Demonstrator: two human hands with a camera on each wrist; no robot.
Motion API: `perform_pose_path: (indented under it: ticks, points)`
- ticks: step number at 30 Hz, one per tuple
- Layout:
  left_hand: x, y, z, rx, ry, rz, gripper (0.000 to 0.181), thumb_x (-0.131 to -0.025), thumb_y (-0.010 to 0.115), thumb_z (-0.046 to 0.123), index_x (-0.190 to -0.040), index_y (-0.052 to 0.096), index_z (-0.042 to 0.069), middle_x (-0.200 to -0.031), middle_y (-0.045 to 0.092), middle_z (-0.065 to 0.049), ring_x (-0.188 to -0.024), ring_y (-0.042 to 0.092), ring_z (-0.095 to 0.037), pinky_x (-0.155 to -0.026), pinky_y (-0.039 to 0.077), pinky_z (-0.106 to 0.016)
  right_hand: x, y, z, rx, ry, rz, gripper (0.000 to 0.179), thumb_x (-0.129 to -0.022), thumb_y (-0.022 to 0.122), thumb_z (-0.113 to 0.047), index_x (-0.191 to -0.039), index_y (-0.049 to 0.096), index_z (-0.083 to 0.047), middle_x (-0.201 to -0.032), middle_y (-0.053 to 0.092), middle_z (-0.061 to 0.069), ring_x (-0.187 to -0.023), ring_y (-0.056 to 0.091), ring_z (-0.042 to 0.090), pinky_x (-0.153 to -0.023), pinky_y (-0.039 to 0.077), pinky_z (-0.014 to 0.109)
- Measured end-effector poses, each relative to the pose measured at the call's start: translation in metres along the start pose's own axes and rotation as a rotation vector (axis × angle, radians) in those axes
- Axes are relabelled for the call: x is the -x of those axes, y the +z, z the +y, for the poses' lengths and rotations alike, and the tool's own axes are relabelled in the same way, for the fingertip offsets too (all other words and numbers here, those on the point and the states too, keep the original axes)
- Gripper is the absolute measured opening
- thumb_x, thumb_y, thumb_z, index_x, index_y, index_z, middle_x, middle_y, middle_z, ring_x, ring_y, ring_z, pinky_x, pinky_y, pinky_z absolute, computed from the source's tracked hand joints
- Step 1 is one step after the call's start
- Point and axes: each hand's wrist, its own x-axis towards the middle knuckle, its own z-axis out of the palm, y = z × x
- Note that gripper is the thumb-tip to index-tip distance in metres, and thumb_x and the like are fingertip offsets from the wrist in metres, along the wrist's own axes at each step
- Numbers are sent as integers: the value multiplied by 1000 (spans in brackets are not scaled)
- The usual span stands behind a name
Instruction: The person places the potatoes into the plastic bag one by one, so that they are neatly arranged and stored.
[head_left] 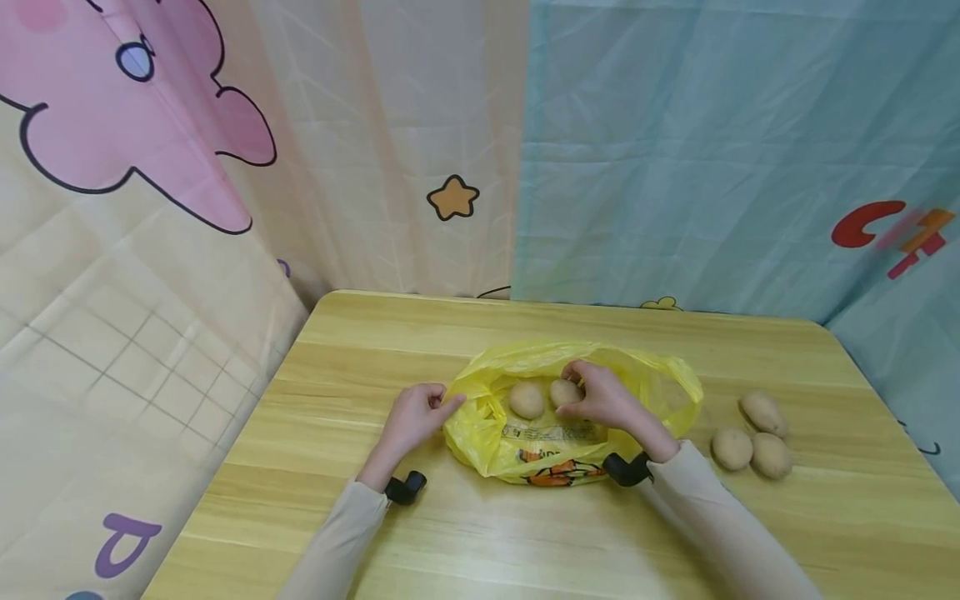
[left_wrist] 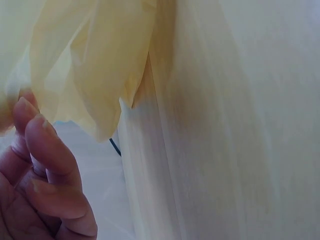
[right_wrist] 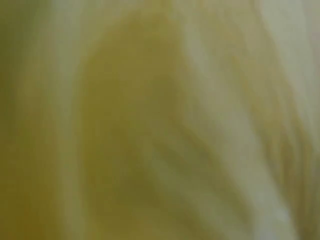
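Note:
A thin yellow plastic bag (head_left: pixel 474 442) with orange print lies on the table, its mouth spread wide toward the head camera. My left hand (head_left: pixel 415 414) pinches the bag's left rim between thumb and finger; in the left wrist view, the fingers (left_wrist: pixel 52 150) are curled beside the draped plastic. Inside the bag mouth, my right hand (head_left: pixel 609 398) grips a potato (head_left: pixel 562 393) with thumb and fingers. Just left of it, another potato (head_left: pixel 527 400) rests in the bag. Blurred yellow plastic (right_wrist: pixel 130 125) fills the right wrist view, hiding the right hand there.
Three loose potatoes (head_left: pixel 731 449) lie close together on the wooden table (head_left: pixel 465 542), to the right of the bag. Printed curtains (head_left: pixel 397 125) hang behind the table and along its sides. A dark wrist camera sits on each wrist.

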Motion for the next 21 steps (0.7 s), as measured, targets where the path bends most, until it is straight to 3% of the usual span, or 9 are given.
perform_pose_path:
  ticks: [21]
  points:
    - [0,0,-1,6,-5,-9,47,-89,67,34,-58,38,13,-49,28,9,-46,28,-8,-49,26,-24,-3,7,2,39,6,-7,45,-72,84,-16,-104,56,2,-94,60,11,-78,56,23,-63,46,36]
